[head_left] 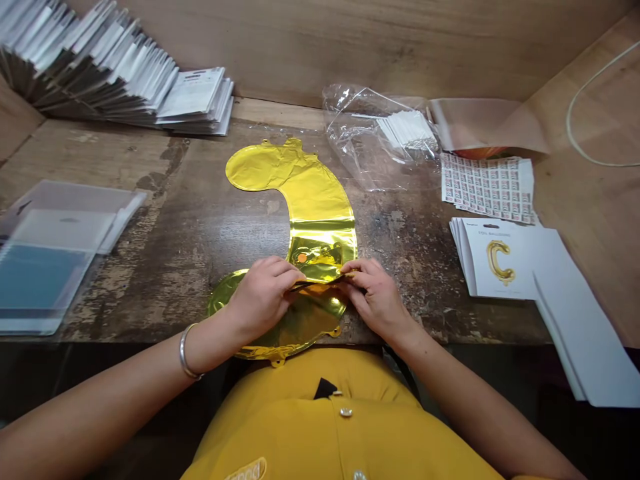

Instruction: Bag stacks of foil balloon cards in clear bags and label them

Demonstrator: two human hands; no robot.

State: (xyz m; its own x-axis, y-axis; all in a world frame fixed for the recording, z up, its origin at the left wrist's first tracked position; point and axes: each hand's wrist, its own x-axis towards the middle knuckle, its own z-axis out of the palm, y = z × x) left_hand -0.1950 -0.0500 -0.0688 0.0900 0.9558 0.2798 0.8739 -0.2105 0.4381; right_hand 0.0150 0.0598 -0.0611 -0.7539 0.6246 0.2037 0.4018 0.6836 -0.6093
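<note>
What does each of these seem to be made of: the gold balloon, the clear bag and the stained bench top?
The gold balloon looks like thin metallised foil, perhaps plastic-backed: mirror-shiny, with sharp creases. The clear bag seems to be thin plastic film, see-through with glinting wrinkles. The stained bench top looks like worn wood, with a rough, scuffed, unpolished surface and dark patches.

A worn wooden desk (210, 267), its top scarred and stained, stretches out on both sides of the fingers (363, 280). Directly ahead of the fingers, a gold foil balloon (300, 180) is spread flat. Farther ahead and to the left, fanned stacks of packaged cards (195, 100) are ranged along the back, and clear plastic sleeves (65, 247) are piled nearer on the left. To the right are placed a clear plastic bag (350, 113) of white strips, a printed label sheet (487, 190) and white cards (520, 260) bearing a gold letter C.
</note>
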